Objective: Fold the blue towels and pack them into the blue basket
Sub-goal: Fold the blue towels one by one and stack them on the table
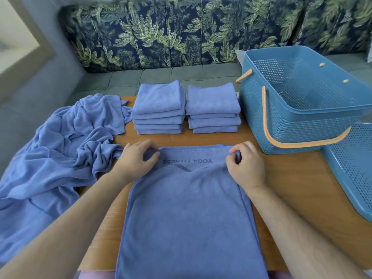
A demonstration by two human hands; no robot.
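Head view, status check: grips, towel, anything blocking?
Left grip and right grip pinching far edge of flat towel. Folded stacks waiting behind it. Blue basket holds no towels; nothing blocks it.

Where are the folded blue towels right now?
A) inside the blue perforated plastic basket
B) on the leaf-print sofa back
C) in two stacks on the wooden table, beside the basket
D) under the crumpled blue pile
C: the left stack and right stack of folded blue towels sit side by side on the wooden table, next to the blue perforated plastic basket, which shows no towel inside.
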